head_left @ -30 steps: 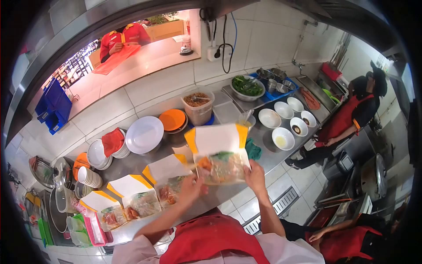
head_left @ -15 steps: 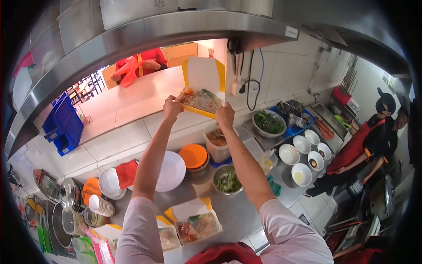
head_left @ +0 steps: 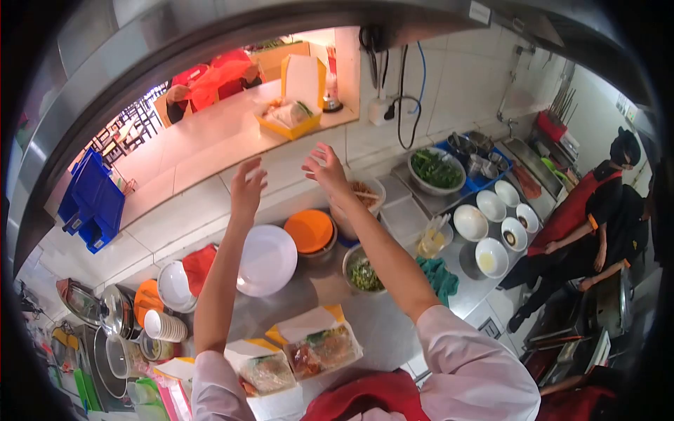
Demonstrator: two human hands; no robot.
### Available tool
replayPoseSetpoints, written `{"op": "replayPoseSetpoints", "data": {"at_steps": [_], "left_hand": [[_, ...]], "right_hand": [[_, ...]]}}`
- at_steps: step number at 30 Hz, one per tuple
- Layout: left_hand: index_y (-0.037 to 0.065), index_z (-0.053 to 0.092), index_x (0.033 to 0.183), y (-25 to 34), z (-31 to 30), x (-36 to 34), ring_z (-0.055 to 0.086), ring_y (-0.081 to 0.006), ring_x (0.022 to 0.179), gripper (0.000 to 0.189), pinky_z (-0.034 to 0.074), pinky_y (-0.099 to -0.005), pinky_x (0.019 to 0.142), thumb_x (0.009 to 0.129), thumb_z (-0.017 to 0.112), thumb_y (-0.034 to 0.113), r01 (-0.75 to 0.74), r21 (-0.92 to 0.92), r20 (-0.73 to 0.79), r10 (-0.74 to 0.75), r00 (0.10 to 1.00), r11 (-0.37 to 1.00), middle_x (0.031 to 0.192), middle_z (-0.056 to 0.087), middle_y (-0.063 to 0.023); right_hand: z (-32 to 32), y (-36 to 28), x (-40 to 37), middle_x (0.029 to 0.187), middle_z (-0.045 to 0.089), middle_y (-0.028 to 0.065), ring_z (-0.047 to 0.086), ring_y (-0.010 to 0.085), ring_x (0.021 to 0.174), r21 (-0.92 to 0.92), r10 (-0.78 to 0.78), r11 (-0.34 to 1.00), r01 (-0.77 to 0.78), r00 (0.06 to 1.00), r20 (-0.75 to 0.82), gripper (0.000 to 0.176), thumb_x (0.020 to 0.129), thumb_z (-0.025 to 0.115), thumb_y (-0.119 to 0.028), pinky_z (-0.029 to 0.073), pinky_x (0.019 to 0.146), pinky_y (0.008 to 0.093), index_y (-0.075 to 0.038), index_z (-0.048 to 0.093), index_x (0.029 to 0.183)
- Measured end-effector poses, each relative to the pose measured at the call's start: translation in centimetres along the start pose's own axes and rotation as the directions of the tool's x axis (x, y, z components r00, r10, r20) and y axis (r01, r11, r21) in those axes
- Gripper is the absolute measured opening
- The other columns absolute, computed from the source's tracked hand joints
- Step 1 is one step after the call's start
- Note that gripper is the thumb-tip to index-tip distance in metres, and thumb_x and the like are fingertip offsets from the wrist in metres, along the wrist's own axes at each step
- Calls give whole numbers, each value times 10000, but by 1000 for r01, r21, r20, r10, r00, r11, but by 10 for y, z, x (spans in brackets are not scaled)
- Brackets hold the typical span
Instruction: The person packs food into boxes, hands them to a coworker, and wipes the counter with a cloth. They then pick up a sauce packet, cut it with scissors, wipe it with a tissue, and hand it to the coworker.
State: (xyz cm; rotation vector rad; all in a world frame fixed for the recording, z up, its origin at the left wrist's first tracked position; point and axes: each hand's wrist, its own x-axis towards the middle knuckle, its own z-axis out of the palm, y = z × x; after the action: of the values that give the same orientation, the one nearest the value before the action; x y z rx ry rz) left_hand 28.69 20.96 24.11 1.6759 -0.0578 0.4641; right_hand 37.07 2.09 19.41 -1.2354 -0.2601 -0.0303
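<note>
A yellow and white takeaway box with its lid up stands on the pass-through counter, food showing inside it. Both my hands are raised just in front of that ledge, apart from the box. My left hand has its fingers spread and holds nothing. My right hand is also empty, fingers apart, below the box's near side. Close to my body on the steel worktop, two more open boxes of food, a left one and a right one, sit side by side.
White bowls are grouped at the right, near a bowl of leafy greens. Left of centre lie a white plate and an orange lid. Blue bins stand on the ledge. A person beyond the counter holds red material.
My hands held the takeaway box in the air earlier. Now it rests on the pass-through counter, and both hands have let go and drawn back from it.
</note>
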Motion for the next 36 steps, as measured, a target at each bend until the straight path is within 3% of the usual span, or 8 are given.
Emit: {"op": "replayPoseSetpoints", "data": {"at_steps": [2,7,10,12,15,19,27,36], "left_hand": [[-10,554,1241,43,-18,-98,634,-203,985,319,520,-339,875,977,502,160,78,12,182,-79,980,997,1192,588,-119],[-4,620,1120,33,-69,-339,643,-154,897,302,515,-287,763,1012,504,253,560,49,579,-480,659,827,999,677,-90],[-2,655,1004,11,-56,-441,635,-114,728,321,503,-253,618,1012,489,273,746,313,462,-780,422,588,853,679,-44],[-6,650,879,-33,-45,-494,566,-103,626,456,469,-260,576,1002,494,404,785,355,258,-860,440,508,709,616,-42],[9,648,923,-89,-28,-523,575,-124,650,506,473,-283,571,985,475,480,799,312,111,-854,508,515,763,639,-65],[19,630,993,-84,-2,-494,611,-173,707,513,488,-318,580,966,473,507,939,-237,180,-939,294,248,892,679,-114],[-41,594,978,-115,5,-482,660,-230,744,411,551,-313,583,977,440,340,919,-232,58,-938,341,320,933,681,-153],[-64,602,934,-95,27,-455,664,-183,736,313,592,-329,661,974,495,228,717,-300,-70,-764,642,630,804,630,-97]], "right_hand": [[-21,0,-61,1177,594,154,681,199,800,-32,-66,997,68,996,67,356,955,587,-194,566,717,291,-5,511,1247],[-86,0,-268,933,668,97,679,138,763,-226,363,919,-323,917,164,239,953,594,-198,541,605,244,-1,610,1087],[-123,48,-343,977,672,109,682,143,809,-464,472,809,-360,869,148,300,929,624,-217,544,643,268,-2,592,1136],[-127,73,-370,1087,666,131,667,176,912,-655,343,738,-160,925,161,414,905,650,-251,541,767,330,1,553,1220],[-116,119,-372,1164,647,146,651,216,978,-561,291,811,-166,946,141,503,885,665,-250,514,846,354,-2,513,1295],[-121,152,-346,1116,673,155,654,253,991,-552,425,816,-170,824,374,451,876,656,-234,505,843,361,11,567,1244],[-149,137,-378,884,674,203,668,300,785,-774,353,631,50,871,343,298,865,622,-216,511,717,370,23,658,1039],[-138,63,-426,843,626,191,632,323,699,-679,146,732,-46,985,90,131,885,584,-66,495,628,378,31,635,957]]}}
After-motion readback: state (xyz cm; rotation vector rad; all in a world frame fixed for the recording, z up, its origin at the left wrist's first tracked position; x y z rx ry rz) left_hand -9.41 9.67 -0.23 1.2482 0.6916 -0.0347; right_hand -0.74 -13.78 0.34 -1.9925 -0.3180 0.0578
